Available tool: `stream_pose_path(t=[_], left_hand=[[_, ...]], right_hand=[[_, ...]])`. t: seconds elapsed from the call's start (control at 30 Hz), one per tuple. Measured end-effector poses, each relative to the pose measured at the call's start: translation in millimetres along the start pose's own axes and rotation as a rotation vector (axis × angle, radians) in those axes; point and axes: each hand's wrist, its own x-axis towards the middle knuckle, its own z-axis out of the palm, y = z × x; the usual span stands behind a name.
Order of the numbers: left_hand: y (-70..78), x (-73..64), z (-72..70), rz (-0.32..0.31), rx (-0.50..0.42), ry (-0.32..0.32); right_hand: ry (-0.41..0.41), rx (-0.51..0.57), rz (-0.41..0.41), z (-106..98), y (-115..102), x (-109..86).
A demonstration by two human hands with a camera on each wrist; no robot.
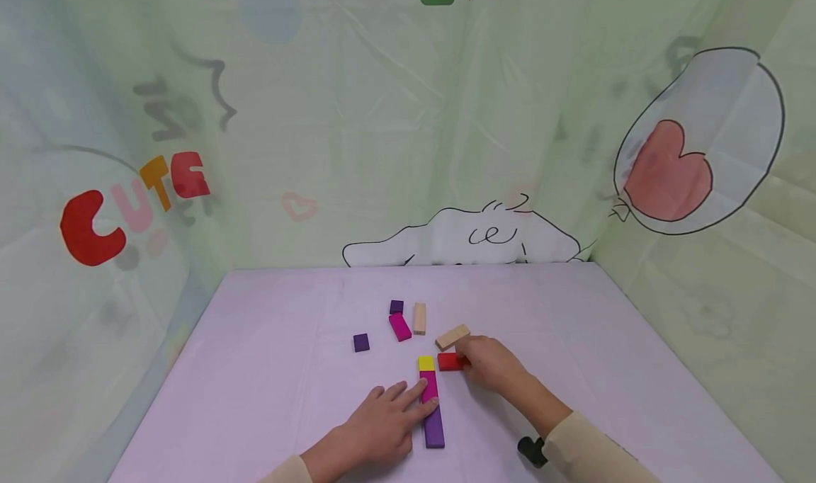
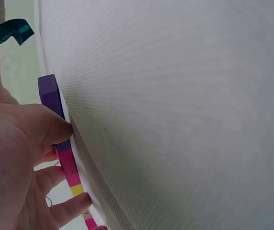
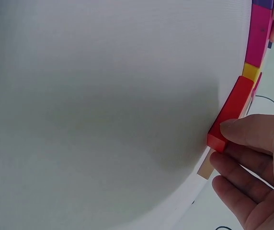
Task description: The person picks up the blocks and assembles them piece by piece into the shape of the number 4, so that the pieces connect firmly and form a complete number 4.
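Note:
In the head view my right hand pinches the right end of a red block between thumb and fingers. The red block's left end lies close beside the yellow block. That yellow piece tops a straight row, with a magenta block below it and a purple block at the near end. My left hand rests along the row's left side, its extended fingers reaching across the magenta and purple blocks. In the left wrist view its thumb lies against the purple block.
Beyond the row lie a tilted wooden block, an upright-lying wooden block, a loose magenta block and two small dark purple blocks, one farther left. A printed cloth walls the table's back and sides.

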Motion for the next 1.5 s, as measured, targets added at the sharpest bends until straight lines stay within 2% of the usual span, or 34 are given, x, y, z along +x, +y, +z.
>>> stream_pose_path(t=[0.67,1.13,1.5], left_hand=[[0.6,-0.3,-1.3,-0.020,-0.035,-0.015],[-1.3,0.5,0.7,-0.006,-0.042,-0.019],[-0.9,-0.3,-1.6,-0.012,-0.035,-0.012]], right_hand=[[-0.009,0.020,-0.018,-0.1,-7.5,-0.3],[-0.030,0.008,0.003,0.1,-9.1,0.6],[-0.001,-0.008,-0.003,1.2,-9.7,0.3]])
